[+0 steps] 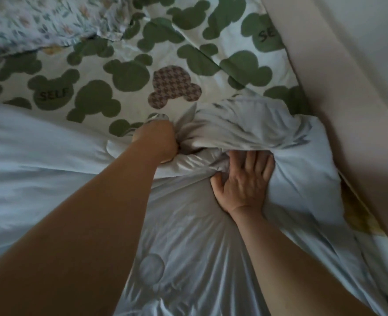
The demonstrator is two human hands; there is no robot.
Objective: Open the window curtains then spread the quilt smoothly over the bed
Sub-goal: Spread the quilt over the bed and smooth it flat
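Observation:
A pale blue-white quilt lies bunched over the near part of the bed, its top edge folded back and wrinkled. My left hand is closed in a fist around a gathered fold of the quilt's top edge. My right hand rests beside it with fingers spread, the fingertips tucked under the folded-over flap of the quilt. Beyond the quilt, the bed sheet shows, white with green mouse-head shapes. No window curtains are in view.
A floral pillow lies at the far left corner of the bed. A beige padded bed frame or wall panel runs along the right side, close to the quilt's edge. A yellow patterned patch shows in the gap there.

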